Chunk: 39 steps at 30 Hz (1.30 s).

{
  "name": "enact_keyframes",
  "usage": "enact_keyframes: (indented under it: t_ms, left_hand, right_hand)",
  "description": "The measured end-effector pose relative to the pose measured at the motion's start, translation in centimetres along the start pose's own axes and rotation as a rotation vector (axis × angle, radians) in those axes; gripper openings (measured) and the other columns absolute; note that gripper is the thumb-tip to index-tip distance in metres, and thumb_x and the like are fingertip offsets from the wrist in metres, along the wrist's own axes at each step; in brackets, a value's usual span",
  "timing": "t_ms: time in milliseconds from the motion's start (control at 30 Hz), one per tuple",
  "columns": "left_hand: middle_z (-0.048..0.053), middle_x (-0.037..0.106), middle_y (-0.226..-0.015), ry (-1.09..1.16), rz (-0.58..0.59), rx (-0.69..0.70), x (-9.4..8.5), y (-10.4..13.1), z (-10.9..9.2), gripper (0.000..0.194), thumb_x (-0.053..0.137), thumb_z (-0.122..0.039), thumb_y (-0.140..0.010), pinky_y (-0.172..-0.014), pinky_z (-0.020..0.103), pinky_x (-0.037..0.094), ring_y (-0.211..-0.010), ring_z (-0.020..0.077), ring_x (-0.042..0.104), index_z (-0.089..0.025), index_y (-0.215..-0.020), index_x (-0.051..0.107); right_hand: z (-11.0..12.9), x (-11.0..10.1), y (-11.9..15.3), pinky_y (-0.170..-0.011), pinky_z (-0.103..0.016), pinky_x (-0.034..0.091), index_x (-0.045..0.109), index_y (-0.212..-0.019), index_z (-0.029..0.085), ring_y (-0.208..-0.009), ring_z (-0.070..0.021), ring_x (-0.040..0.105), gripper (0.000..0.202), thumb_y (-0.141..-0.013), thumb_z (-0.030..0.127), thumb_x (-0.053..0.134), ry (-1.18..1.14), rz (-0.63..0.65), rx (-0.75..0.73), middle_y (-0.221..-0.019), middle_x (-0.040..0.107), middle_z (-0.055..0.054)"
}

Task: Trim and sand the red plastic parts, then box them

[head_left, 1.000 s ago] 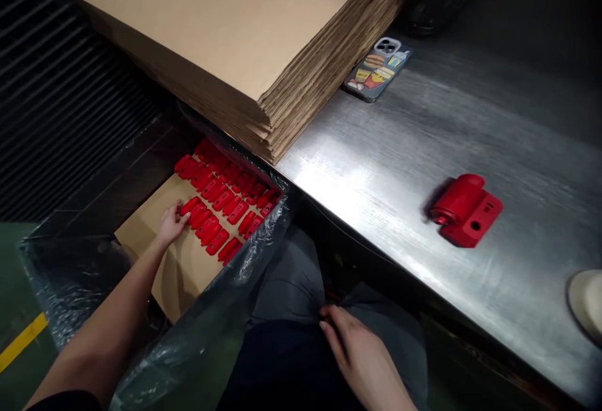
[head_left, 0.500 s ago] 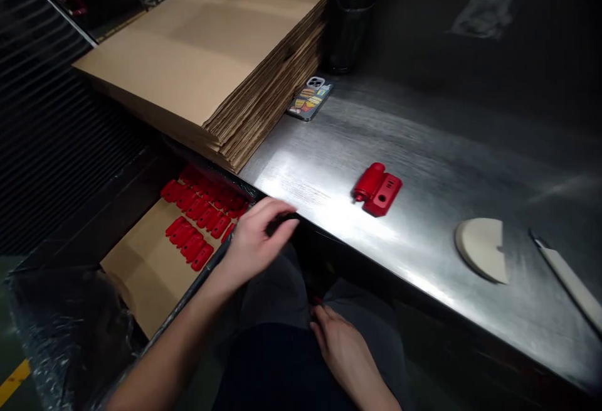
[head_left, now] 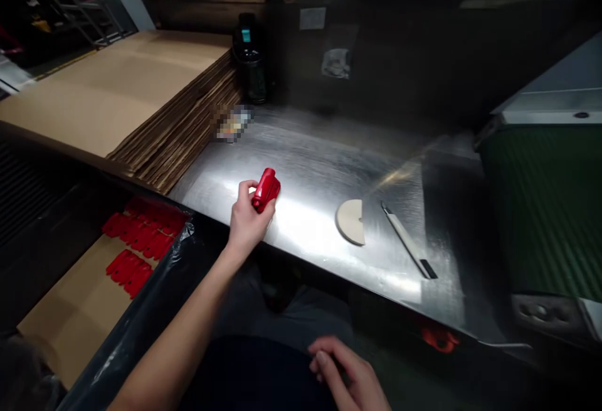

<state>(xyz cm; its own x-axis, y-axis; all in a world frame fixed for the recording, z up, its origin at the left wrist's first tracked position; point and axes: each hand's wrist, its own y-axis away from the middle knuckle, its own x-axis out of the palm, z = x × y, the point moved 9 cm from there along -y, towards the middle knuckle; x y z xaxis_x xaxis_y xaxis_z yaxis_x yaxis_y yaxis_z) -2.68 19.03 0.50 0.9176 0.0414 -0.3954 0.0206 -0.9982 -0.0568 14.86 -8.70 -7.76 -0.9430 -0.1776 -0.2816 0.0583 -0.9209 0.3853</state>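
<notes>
My left hand (head_left: 249,219) is closed around a red plastic part (head_left: 266,189) at the front edge of the metal table. The part has a rounded, cylinder-like side and lies tilted between thumb and fingers; the palm hides some of it. Low in front of my body, my right hand (head_left: 345,373) is loosely curled, thumb against the fingers, and no object shows in it. On the table to the right lie a cream half-disc (head_left: 350,221) and a pale-handled tool with a dark thin tip (head_left: 405,238).
Similar red parts (head_left: 141,235) lie in rows on cardboard in a lined bin (head_left: 126,336) at lower left. A stack of cardboard sheets (head_left: 136,78), a blurred phone (head_left: 234,123) and a dark bottle (head_left: 253,63) stand behind. A green ribbed belt (head_left: 550,210) is at right.
My left hand has reached forward from the table edge and taken hold of the red part. My right hand's fingers now show more. The view has swung to the right.
</notes>
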Motion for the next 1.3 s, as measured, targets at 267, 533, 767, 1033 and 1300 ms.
enact_keyframes:
  t_ms: [267,533,767,1033,1300]
  left_hand:
    - [0.007,0.081,-0.112,0.271,0.399,-0.111,0.2,10.6,-3.7,0.049,0.083,-0.04,-0.09,-0.085,0.031,0.065,-0.095,0.0233,0.08,-0.021,-0.13,0.062]
    - [0.012,0.057,-0.155,0.062,0.67,0.296,-3.1,15.4,-4.7,0.076,0.091,-0.039,-0.085,-0.117,0.047,0.052,-0.14,0.0359,0.06,-0.039,-0.152,0.055]
    - [0.009,0.052,-0.167,0.606,0.812,-0.134,-0.4,16.1,0.4,0.117,0.105,-0.056,-0.056,-0.129,0.054,0.035,-0.156,0.04,0.047,-0.047,-0.157,0.046]
    - [0.012,0.048,-0.172,0.859,0.672,-0.149,-2.2,17.0,2.4,0.13,0.101,-0.067,-0.051,-0.132,0.058,0.031,-0.159,0.0457,0.042,-0.044,-0.165,0.042]
    - [0.017,0.039,-0.176,0.71,0.648,-0.121,-4.4,16.7,3.1,0.147,0.106,-0.06,-0.047,-0.135,0.062,0.027,-0.162,0.0477,0.038,-0.038,-0.171,0.029]
  right_hand:
    - [11.9,-2.7,-7.2,-0.092,-0.03,0.057,0.065,-0.139,0.027,-0.095,-0.0191,0.069,0.052,-0.106,0.066,0.059,-0.489,-0.095,-0.194,-0.121,0.073,-0.007]
    - [8.5,3.1,-5.5,-0.063,-0.022,0.047,0.078,-0.118,0.019,-0.066,-0.012,0.054,0.054,-0.093,0.067,0.079,-1.035,0.012,0.085,-0.08,0.068,-0.002]
    - [5.8,8.4,-3.5,-0.049,-0.017,0.033,0.076,-0.083,0.013,-0.053,-0.0059,0.042,0.043,-0.077,0.049,0.1,-1.458,0.219,0.371,-0.065,0.059,0.001]
    - [10.4,11.3,-5.8,-0.05,-0.017,0.037,0.08,-0.088,0.014,-0.054,-0.0068,0.036,0.037,-0.081,0.046,0.097,-1.563,0.355,0.356,-0.064,0.056,0.002]
    - [9.9,12.5,-6.1,-0.049,-0.02,0.035,0.077,-0.085,0.015,-0.054,-0.0075,0.035,0.04,-0.073,0.047,0.1,-1.446,0.293,0.459,-0.065,0.058,0.002]
